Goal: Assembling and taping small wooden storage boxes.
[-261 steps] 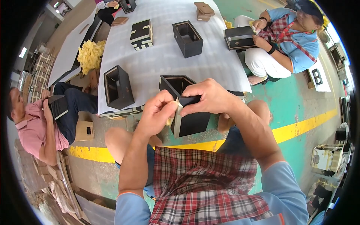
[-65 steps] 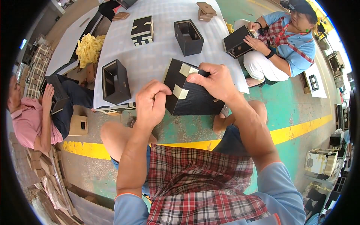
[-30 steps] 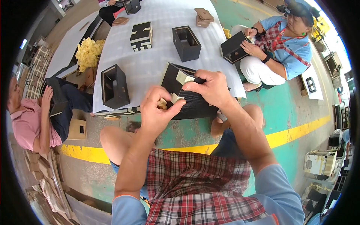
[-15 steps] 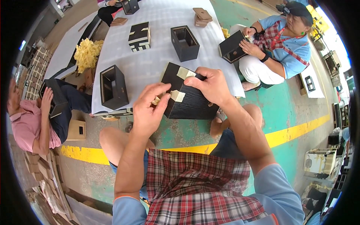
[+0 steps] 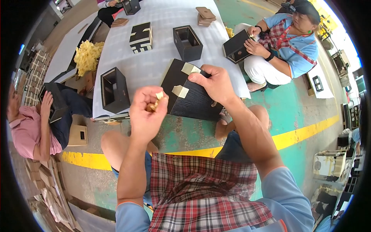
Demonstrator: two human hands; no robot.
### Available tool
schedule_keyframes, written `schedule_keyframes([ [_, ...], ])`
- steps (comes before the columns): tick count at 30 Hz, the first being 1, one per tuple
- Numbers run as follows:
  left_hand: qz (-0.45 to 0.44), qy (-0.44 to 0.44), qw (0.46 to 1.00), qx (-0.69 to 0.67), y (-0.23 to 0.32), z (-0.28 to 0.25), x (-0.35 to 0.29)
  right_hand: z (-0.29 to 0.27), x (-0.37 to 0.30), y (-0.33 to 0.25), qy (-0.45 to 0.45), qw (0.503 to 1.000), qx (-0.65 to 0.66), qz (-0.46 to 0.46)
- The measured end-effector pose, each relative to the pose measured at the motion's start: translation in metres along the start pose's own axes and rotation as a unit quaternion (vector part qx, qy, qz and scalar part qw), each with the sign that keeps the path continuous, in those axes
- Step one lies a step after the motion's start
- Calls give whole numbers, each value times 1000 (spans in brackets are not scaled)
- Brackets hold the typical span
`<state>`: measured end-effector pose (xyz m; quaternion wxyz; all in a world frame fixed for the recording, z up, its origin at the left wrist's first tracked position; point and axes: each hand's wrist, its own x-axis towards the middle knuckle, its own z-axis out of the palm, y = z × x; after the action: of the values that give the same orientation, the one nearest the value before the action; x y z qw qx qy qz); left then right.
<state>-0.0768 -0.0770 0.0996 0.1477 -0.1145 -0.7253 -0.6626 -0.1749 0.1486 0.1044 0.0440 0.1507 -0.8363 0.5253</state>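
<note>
Hands up close in the head view: the left hand pinches a few small pale blocks between thumb and fingertips, while the right hand clamps the top edge of a flat black panel, tilted over the knees. Two pale blocks sit on that panel. Just beyond, an open black box stands on the white sheet.

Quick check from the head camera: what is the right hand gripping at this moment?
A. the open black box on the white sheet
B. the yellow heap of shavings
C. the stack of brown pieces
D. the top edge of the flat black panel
D: the right hand pinches the upper edge of the black panel, beside a pale tab stuck on it.
</note>
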Motion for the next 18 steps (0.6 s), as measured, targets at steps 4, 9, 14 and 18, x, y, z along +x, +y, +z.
schedule_keyframes([
  [4, 20, 16, 999, 38, 7, 13, 5, 1, -2, 1, -19, 999, -29, -8],
  [9, 21, 28, 988, 147, 4, 16, 2, 7, -2, -5, -12, 1000, -26, -5],
  [14, 13, 53, 974, 220, -5, 20, -1, 6, -3, -11, 7, 998, -62, -23],
  [18, -101, 17, 990, 94, 0, 9, 2, -2, -3, -4, -7, 996, -81, -34],
])
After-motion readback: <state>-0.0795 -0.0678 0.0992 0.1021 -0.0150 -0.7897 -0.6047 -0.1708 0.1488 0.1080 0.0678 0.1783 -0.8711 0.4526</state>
